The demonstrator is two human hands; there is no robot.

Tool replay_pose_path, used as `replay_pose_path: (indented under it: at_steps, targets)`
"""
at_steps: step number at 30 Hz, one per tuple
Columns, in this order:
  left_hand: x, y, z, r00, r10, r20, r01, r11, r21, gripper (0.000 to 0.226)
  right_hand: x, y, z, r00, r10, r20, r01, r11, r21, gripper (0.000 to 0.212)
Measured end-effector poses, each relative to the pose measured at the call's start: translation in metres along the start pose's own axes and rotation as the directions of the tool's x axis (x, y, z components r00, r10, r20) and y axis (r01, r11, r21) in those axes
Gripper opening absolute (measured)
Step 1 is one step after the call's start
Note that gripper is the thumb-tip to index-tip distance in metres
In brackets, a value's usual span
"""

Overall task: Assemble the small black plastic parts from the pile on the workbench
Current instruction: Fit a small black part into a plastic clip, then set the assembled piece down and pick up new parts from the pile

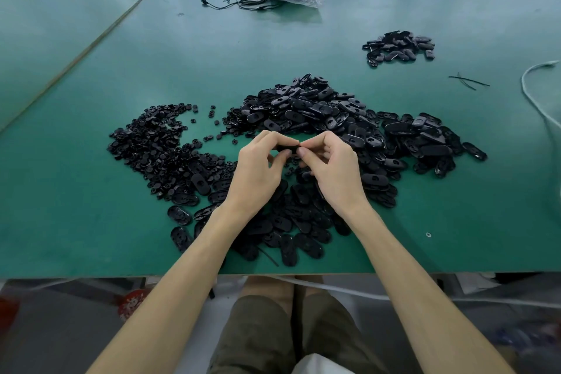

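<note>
Barely begun: left grip [258, 169], right grip [331, 167] both pinching black part [287, 149] over main pile [318, 112]; small, likely finished heap [397, 47] beyond it.

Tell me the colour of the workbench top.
The workbench top is green; the head view shows it best.

Green workbench [91, 191] under black parts pile [318, 112]

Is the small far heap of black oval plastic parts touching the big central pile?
No, a strip of bare green bench top separates the small heap from the big pile.
</note>
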State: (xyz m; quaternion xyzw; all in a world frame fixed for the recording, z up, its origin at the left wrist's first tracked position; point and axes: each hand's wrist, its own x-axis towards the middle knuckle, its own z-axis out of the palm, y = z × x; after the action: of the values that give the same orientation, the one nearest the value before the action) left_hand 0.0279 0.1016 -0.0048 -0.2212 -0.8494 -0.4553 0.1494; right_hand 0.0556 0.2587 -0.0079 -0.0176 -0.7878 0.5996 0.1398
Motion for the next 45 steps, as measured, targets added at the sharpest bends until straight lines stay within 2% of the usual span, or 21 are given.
replay_pose_path:
  at_steps: [9,14,23,33,38,40,45]
  targets:
    - [-0.001,0.006,-0.002,0.999,-0.016,0.035,0.015,1.0,0.025,0.021,0.001,0.001,0.002,1.0,-0.001,0.013,0.002,0.999,-0.051,0.018]
    - [-0.002,0.008,-0.002,0.999,-0.037,0.03,0.036,0.999,0.033,0.021,0.0,0.001,0.001,0.999,-0.01,0.039,0.013,0.997,-0.072,0.015]
    - [0.0,0.005,-0.003,0.998,-0.059,-0.008,0.059,0.998,-0.02,0.024,-0.001,0.001,-0.001,1.0,0.012,0.005,-0.012,1.0,-0.023,0.009]
    - [0.0,0.008,-0.001,1.0,-0.019,-0.003,0.019,0.999,0.044,0.02,0.0,0.0,-0.001,1.0,0.028,-0.005,-0.028,1.0,0.003,0.008]
    - [0.01,0.009,-0.006,0.995,0.013,0.098,-0.028,0.988,0.154,0.018,0.0,-0.001,0.0,0.999,0.022,-0.032,-0.021,0.999,0.036,0.006]
    - [0.019,0.011,-0.01,0.991,-0.015,0.132,-0.007,0.987,0.161,0.018,0.001,0.0,0.0,0.999,0.015,-0.042,-0.013,0.999,0.033,0.007]
    - [0.041,0.018,-0.016,0.979,-0.179,0.102,0.176,0.984,0.037,0.014,0.003,0.004,0.002,0.999,0.037,-0.034,-0.037,0.999,-0.001,0.009]
